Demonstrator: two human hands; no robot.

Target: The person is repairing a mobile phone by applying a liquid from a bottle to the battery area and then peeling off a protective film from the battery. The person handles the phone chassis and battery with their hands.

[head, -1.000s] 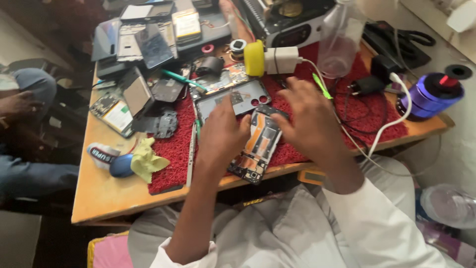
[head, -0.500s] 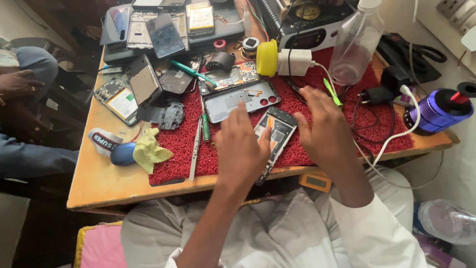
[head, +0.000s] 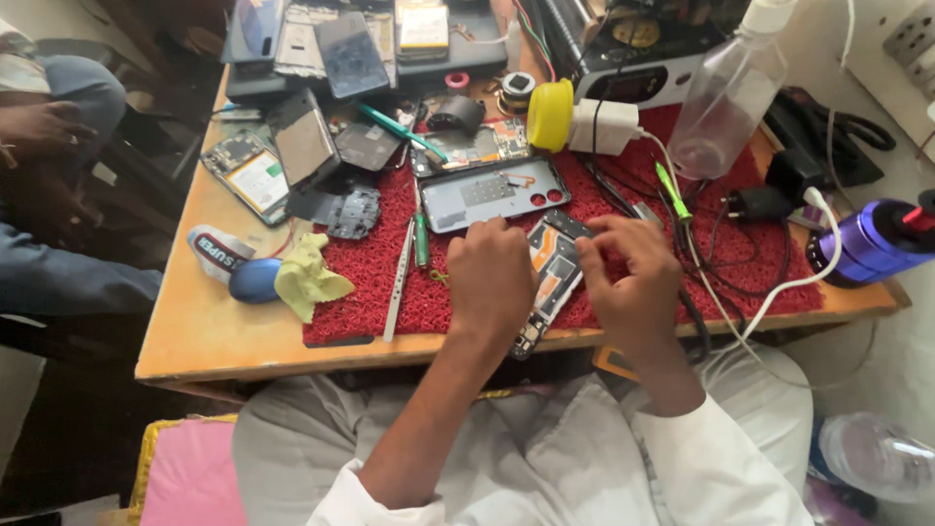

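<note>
An opened phone (head: 552,265) with exposed orange and black inner parts lies on the red mat (head: 370,282) near the table's front edge. My left hand (head: 492,282) rests over its left side, fingers curled down on it. My right hand (head: 628,273) presses on its right side, fingertips pinched at the phone's upper edge. What the fingertips hold is hidden. A grey phone back cover (head: 492,192) with camera holes lies just beyond the hands.
A green screwdriver (head: 421,240) and metal tweezers (head: 399,282) lie left of my hands. A yellow cloth (head: 308,278), a clear spray bottle (head: 726,97), a purple bottle (head: 872,242), chargers, cables and several phone parts crowd the wooden table (head: 195,331). Another person's arm (head: 44,127) shows at far left.
The view has shifted, so the table sits higher in the frame. Both hands stay on the opened phone; my right hand's fingers have drawn together at its upper edge.
</note>
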